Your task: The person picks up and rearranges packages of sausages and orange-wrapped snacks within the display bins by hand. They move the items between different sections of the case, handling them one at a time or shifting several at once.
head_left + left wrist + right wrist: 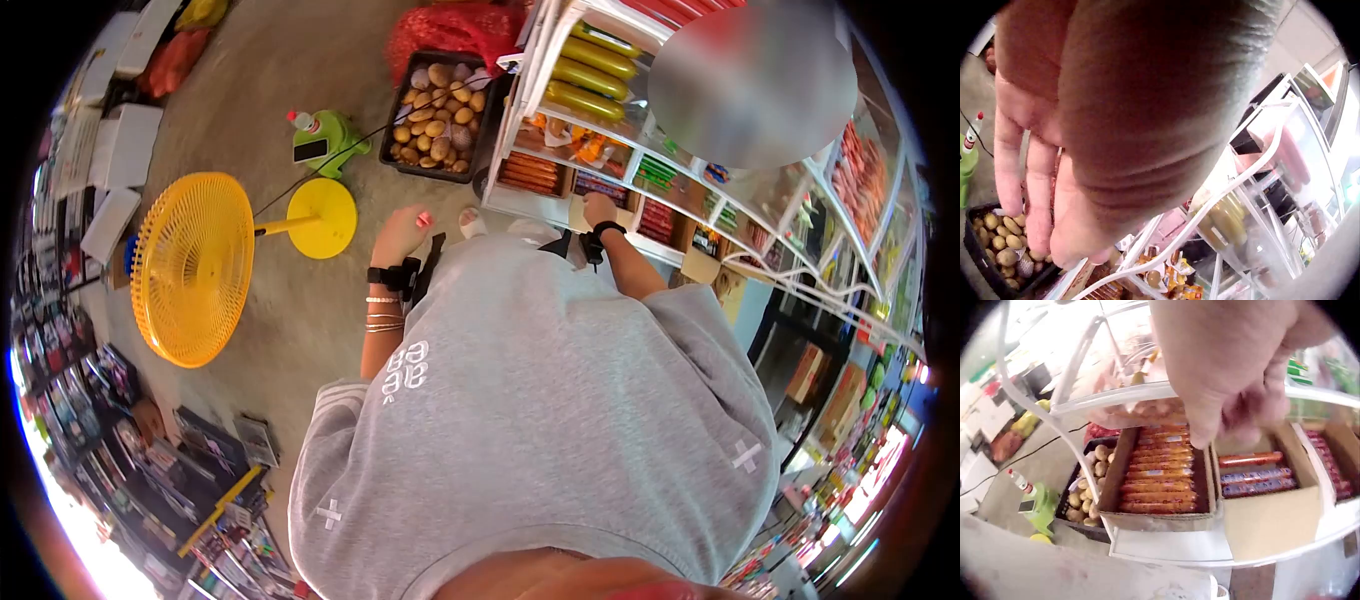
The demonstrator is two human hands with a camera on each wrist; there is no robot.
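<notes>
In the head view my left hand [402, 232] hangs over the floor, with bracelets and a black strap at the wrist. Its loosely extended fingers [1038, 206] hold nothing in the left wrist view. My right hand [1235, 375] reaches into a white shelf rack, its thumb near the wall between two cardboard boxes. Its bent fingers hover over the box [1272, 519] with one orange-wrapped and two purple-wrapped sausage sticks [1259, 482]; no item shows in them. The neighbouring box [1157, 522] holds rows of orange-wrapped sticks [1160, 485].
A black crate [430, 172] of potatoes stands beside the rack, near a red mesh sack [450, 40]. To the left are a yellow fan [195, 270] and a green stool [340, 140] with a bottle and phone. A cable crosses the floor. White wire rails [1016, 390] edge the rack.
</notes>
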